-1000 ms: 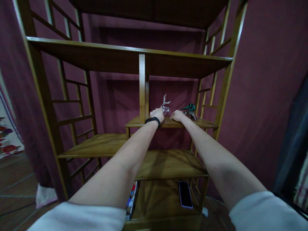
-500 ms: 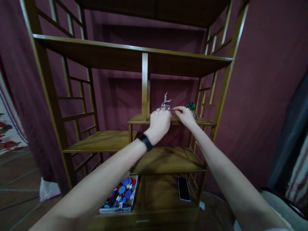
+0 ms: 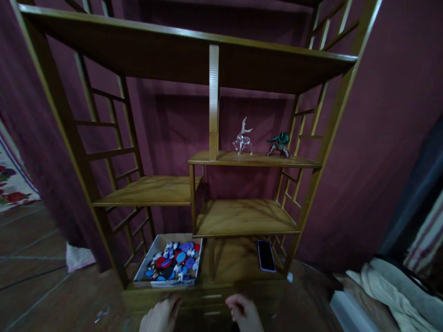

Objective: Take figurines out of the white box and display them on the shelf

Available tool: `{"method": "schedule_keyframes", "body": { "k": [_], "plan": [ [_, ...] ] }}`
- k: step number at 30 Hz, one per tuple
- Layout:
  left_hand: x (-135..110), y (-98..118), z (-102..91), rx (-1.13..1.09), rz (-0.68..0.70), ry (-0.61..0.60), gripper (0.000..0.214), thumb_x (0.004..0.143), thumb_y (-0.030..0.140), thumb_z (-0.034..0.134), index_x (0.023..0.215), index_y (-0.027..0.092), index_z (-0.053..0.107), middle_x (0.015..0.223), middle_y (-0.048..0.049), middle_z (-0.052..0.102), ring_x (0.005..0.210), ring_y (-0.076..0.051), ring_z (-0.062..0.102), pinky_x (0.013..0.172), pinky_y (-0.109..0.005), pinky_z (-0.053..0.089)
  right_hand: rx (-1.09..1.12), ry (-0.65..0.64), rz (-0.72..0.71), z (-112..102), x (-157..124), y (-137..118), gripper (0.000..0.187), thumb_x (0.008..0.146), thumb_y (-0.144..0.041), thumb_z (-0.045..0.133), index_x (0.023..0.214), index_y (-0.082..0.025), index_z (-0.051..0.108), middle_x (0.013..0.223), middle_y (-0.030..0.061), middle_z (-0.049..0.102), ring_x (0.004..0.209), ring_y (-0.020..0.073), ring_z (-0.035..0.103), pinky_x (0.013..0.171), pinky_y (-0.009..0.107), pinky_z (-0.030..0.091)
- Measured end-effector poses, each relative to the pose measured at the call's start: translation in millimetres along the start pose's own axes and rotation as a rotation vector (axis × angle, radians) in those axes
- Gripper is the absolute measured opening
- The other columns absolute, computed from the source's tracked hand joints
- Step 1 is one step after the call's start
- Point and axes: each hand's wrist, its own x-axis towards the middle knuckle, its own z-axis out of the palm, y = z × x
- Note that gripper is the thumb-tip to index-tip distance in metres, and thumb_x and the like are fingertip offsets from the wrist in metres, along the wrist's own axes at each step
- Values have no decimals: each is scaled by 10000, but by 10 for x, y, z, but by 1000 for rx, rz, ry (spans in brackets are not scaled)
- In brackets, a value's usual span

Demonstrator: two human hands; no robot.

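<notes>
My left hand (image 3: pixel 161 316) is low at the bottom edge, in front of the shelf's drawers; it is blurred and its fingers are partly hidden. Right of it, my right hand (image 3: pixel 244 313) has its fingers curled in, with nothing visible in them. Both are apart from the shelf's contents. On the upper right shelf board (image 3: pixel 256 159) stands a clear glass figurine (image 3: pixel 243 138), part deer-like with a raised frosted top. To its right crouches a figurine with a dark green upper body (image 3: pixel 281 142).
A shallow box (image 3: pixel 138 274) of colourful discs and small pieces sits at the lower left, above the drawers. A phone (image 3: pixel 266 256) lies on the lower right board. An upright post (image 3: pixel 213 101) divides the shelves. Fabric and a grey-white case (image 3: pixel 353 311) are at right.
Both hands have left the glass figurine and dropped to the bottom of the view. The figurine now stands uncovered on the board. The view has tilted down.
</notes>
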Motion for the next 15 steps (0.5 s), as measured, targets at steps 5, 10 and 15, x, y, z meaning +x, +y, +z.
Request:
{"method": "schedule_keyframes", "body": {
  "k": [5,10,15],
  "plan": [
    [82,-220,59,-13,-55,-2,368,903,268,301,1086,265,620,1044,-69,685,969,-244,635,750,-332,468,7,-115,94,322,-95,258,127,549,-366,531,604,-314,633,588,11,546,534,192,532,500,319,407],
    [257,-559,173,-77,-131,66,316,886,294,373,1051,256,640,1026,-76,687,967,-230,631,759,-301,452,-29,-117,71,546,-138,232,199,642,-360,491,674,-257,658,629,11,563,572,168,521,553,302,429],
    [568,-967,186,-252,-254,135,290,868,310,426,1032,245,656,1032,-66,685,974,-192,620,749,-235,423,-13,-196,55,764,50,237,243,691,-372,524,751,-195,679,680,24,595,568,135,517,550,260,426]
  ]
}}
